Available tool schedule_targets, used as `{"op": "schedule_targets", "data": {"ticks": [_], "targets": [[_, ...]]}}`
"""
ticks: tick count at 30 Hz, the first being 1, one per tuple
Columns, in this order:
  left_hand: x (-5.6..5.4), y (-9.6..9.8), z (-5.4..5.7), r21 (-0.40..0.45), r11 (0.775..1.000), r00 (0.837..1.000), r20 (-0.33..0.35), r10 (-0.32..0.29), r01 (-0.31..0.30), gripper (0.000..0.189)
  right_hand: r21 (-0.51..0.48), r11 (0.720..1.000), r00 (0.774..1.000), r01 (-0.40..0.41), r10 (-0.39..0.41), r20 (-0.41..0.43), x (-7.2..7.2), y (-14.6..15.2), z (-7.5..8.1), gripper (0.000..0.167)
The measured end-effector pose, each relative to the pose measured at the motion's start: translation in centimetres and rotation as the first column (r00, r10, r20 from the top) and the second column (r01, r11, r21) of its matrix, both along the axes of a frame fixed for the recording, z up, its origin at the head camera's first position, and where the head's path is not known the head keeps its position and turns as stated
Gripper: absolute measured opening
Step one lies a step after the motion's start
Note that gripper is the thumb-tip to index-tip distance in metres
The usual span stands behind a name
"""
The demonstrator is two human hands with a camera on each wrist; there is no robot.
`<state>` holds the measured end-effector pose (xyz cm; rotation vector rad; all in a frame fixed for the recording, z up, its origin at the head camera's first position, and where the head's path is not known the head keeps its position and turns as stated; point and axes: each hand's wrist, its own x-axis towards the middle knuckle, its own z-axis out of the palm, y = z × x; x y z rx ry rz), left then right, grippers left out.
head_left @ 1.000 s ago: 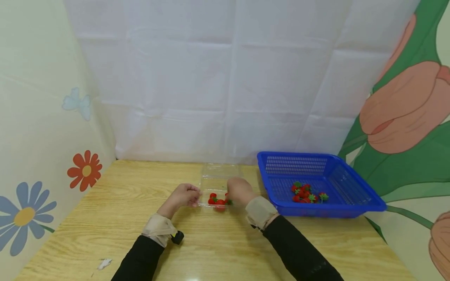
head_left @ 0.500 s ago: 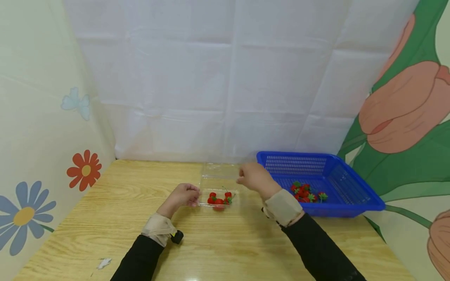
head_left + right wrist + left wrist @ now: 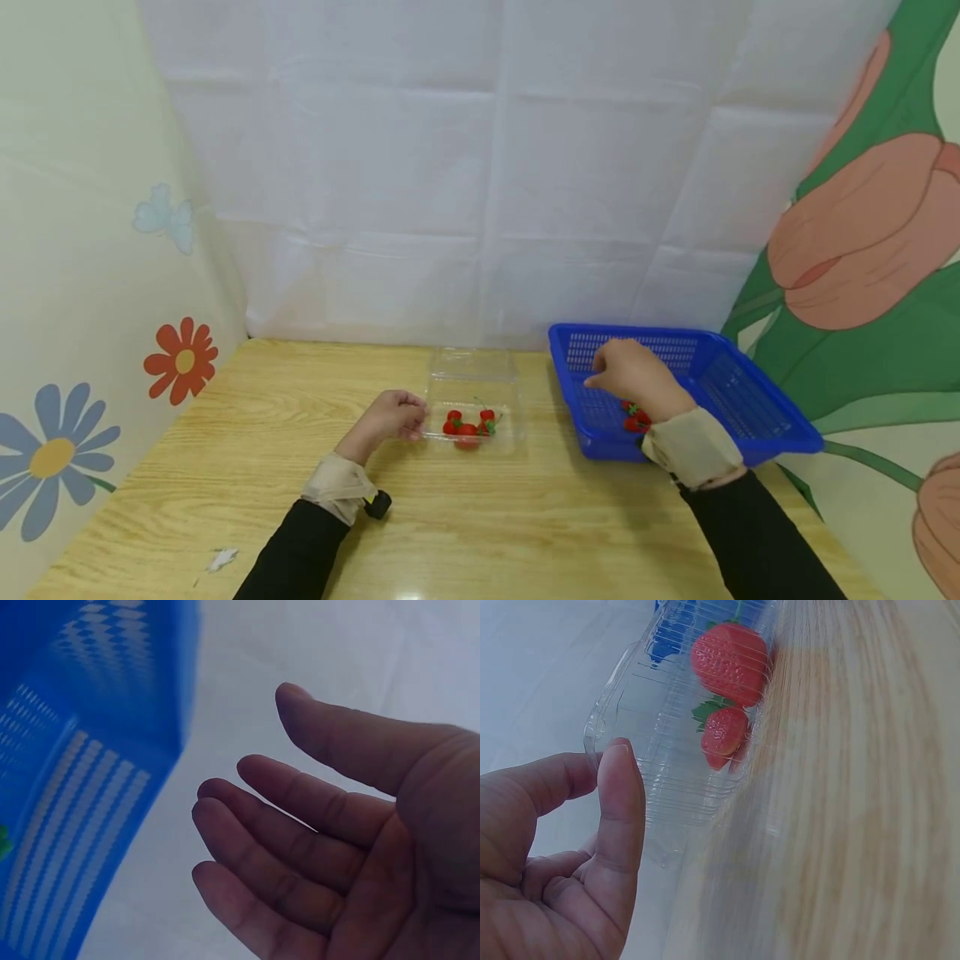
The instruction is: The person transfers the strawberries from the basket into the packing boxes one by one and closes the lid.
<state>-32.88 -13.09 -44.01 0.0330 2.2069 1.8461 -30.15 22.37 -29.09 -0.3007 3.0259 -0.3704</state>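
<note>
A clear plastic clamshell box point(image 3: 506, 421) rests on the table with its lid point(image 3: 472, 363) laid back. Several red strawberries point(image 3: 467, 432) with green leaves lie in it; two, a larger strawberry point(image 3: 731, 664) and a smaller one point(image 3: 724, 739), show through the wall in the left wrist view. My left hand point(image 3: 386, 417) pinches the box's left rim between thumb and index finger. Over the blue basket point(image 3: 738, 396) hovers my right hand point(image 3: 637, 379), its fingers loosely bent and holding nothing in the right wrist view. Below it, more strawberries point(image 3: 636, 418) are partly hidden by the hand.
The wooden table point(image 3: 465, 533) meets a white cloth point(image 3: 375, 208) at the back. Flower-printed sheets stand at both sides. The basket's raised rim sits right of the box, with a gap between them. A small pale scrap point(image 3: 222, 559) lies at the front left.
My right hand has lifted out of the clear box and moved right to above the blue basket, uncovering strawberries in the box. My left hand stays at the box's rim.
</note>
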Motion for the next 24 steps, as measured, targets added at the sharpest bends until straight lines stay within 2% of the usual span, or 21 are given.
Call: {"op": "schedule_targets", "data": {"ticks": [7, 10, 13, 20, 24], "targets": [[-0.1, 0.3, -0.1, 0.008, 1.000, 1.000, 0.005, 0.001, -0.001, 0.019, 0.003, 0.999, 0.995, 0.048, -0.048, 0.086, 0.6, 4.0, -1.7, 0.016], [-0.1, 0.3, 0.0, 0.007, 1.000, 1.000, 0.004, 0.002, -0.002, 0.018, 0.005, 0.997, 0.990, 0.075, -0.075, 0.120, 0.5, 5.2, -2.9, 0.014], [-0.1, 0.3, 0.1, 0.006, 1.000, 1.000, 0.000, 0.001, -0.001, 0.017, -0.008, 0.996, 0.984, 0.093, -0.090, 0.152, 0.4, 6.4, -4.1, 0.020], [-0.2, 0.2, 0.2, -0.012, 1.000, 1.000, -0.017, -0.008, 0.008, 0.017, -0.063, 0.997, 0.980, 0.051, -0.038, 0.194, -0.4, 8.3, -5.8, 0.032], [-0.2, 0.2, 0.2, -0.006, 1.000, 1.000, -0.017, -0.015, 0.014, 0.017, -0.066, 0.997, 0.966, 0.027, -0.009, 0.257, -0.7, 8.8, -6.3, 0.037]]}}
